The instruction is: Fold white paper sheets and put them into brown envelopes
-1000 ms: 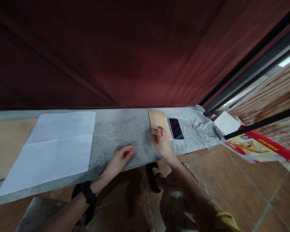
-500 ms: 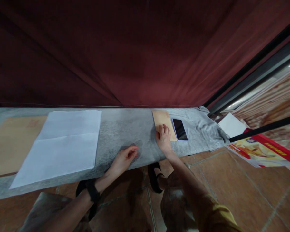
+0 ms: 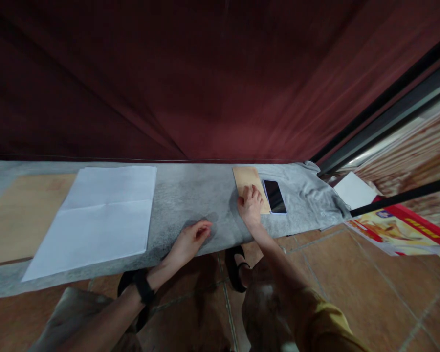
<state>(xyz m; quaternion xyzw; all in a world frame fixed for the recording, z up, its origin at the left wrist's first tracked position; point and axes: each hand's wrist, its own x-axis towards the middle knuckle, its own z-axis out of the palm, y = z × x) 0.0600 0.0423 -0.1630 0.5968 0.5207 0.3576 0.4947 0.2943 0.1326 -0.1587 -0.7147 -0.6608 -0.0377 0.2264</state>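
Note:
My right hand (image 3: 250, 205) lies on the small brown envelope (image 3: 246, 175), its fingers a little spread and bent over the paper. Part of the envelope is hidden beneath the hand. Just to the right of it, a phone (image 3: 275, 196) with a dark screen and a pale purple edge lies flat. My left hand (image 3: 190, 239) rests near the front edge of the grey cloth (image 3: 194, 190), fingers curled in with nothing visible in them. To its left are large white sheets of paper (image 3: 102, 220) with a crosswise crease.
A large brown envelope (image 3: 18, 215) lies at the far left, partly under the white sheets. A dark red curtain (image 3: 212, 88) hangs behind the cloth-covered surface. At the right stand black bars (image 3: 403, 195) and a red and yellow printed box (image 3: 399, 227) above the tiled floor (image 3: 352, 274).
The whole view has shifted slightly. My right hand stays on the small envelope, its fingers slightly more spread. My left hand keeps its place and shape.

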